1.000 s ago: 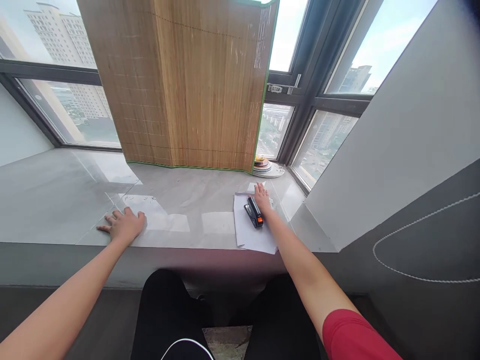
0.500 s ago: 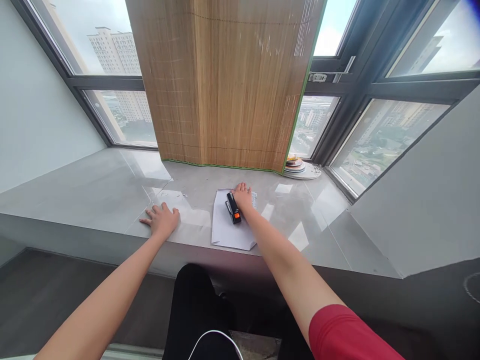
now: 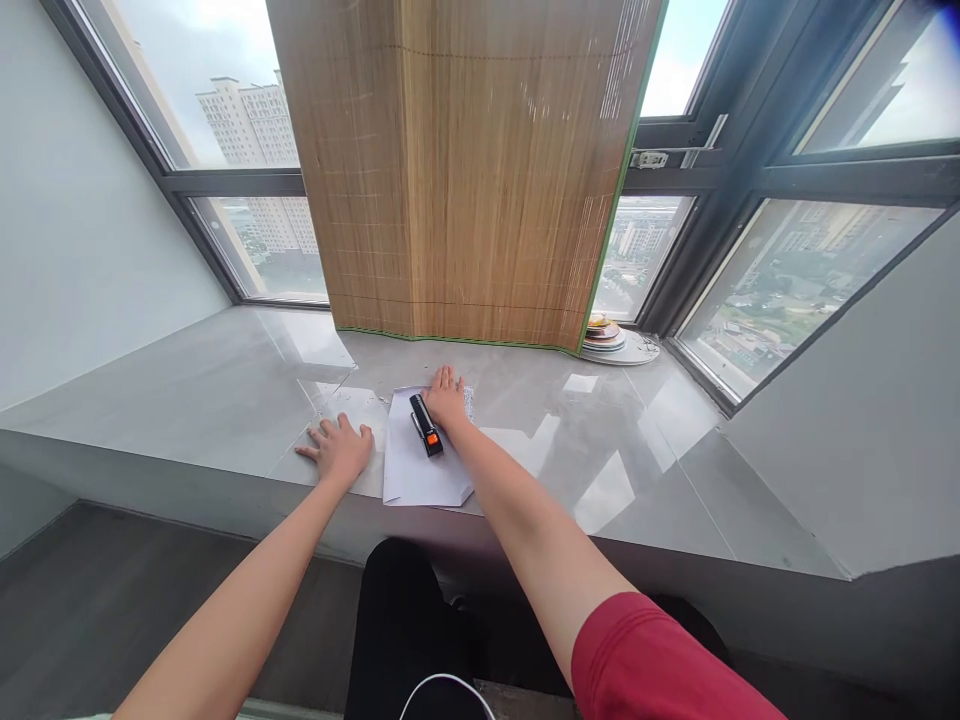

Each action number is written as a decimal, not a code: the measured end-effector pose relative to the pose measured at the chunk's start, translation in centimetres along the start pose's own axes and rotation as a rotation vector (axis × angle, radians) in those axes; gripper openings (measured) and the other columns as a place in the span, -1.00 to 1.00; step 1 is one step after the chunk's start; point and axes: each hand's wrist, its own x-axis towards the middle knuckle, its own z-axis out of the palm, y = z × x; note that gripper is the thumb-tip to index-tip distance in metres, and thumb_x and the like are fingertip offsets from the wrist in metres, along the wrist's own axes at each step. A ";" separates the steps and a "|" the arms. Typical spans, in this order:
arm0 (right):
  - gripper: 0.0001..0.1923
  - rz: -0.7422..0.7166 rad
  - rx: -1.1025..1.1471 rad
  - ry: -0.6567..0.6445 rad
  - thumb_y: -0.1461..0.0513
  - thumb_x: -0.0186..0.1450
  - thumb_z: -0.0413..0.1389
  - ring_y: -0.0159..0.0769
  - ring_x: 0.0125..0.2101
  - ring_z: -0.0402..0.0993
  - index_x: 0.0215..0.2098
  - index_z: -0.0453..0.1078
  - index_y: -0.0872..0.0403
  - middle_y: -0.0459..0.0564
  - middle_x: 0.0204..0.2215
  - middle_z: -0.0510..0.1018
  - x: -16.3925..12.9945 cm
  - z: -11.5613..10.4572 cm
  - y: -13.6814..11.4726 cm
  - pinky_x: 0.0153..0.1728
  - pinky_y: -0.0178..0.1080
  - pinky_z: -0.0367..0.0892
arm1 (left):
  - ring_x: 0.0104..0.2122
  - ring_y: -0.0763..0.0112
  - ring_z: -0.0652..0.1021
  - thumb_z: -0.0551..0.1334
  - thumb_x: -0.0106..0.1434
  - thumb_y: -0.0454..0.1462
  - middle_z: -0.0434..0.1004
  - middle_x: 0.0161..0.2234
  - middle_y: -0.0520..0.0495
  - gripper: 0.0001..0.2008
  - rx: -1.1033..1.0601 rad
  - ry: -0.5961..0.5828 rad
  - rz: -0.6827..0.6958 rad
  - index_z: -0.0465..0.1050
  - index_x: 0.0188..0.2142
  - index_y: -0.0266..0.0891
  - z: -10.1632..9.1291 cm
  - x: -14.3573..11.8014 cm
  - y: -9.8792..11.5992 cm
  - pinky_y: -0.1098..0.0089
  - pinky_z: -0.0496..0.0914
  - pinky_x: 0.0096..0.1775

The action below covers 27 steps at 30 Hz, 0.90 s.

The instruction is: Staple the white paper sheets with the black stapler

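My right hand lies flat with stretched fingers on the upper right part of a stack of white paper. Beside its thumb, a black stapler with an orange patch rests on top of the paper. Part of a printed or patterned sheet shows at the paper's right edge, mostly covered by my hand and forearm. To the left of the paper, my left hand rests on the grey tiled sill with its fingers spread, holding nothing.
A bamboo blind hangs before the window down to the sill's back. Stacked plates and a white round board stand at the back right corner. A white cable loops over my lap below the sill's front edge.
The paper, with the stapler on it, has slid left under my right hand, toward my left hand. My left hand stays on the sill. The whole view has shifted slightly.
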 end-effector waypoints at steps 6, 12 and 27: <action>-0.22 0.087 -0.068 0.016 0.09 0.52 -0.19 0.04 0.51 -0.37 0.51 -0.23 0.47 0.34 0.50 -0.26 -2.9 -2.8 4.8 0.45 0.12 -0.33 | 0.36 -0.48 0.11 -0.05 0.43 -0.05 0.20 0.30 -0.59 -0.42 -0.029 0.005 -0.008 0.32 0.26 -0.38 -0.2 -0.3 0.2 -0.49 -0.03 0.22; -0.23 0.177 -0.215 0.033 0.07 0.52 -0.26 0.03 0.50 -0.30 0.51 -0.18 0.45 0.34 0.50 -0.18 -6.7 -6.8 12.6 0.45 0.09 -0.24 | 0.36 -0.44 0.11 0.02 0.44 0.00 0.19 0.30 -0.59 -0.41 -0.132 0.018 -0.021 0.35 0.23 -0.38 -0.9 -0.5 0.0 -0.41 0.08 0.21; -0.57 0.205 0.009 0.381 0.29 0.46 -0.20 -0.13 0.01 0.51 0.06 0.47 0.12 0.18 -0.04 0.63 -10.7 -11.7 14.3 0.19 -0.09 0.22 | 0.35 0.09 0.29 0.14 0.39 -0.22 0.33 0.34 -0.17 -0.55 -0.377 -0.224 0.904 0.44 0.25 -0.09 0.8 -10.9 16.0 -0.02 0.09 0.37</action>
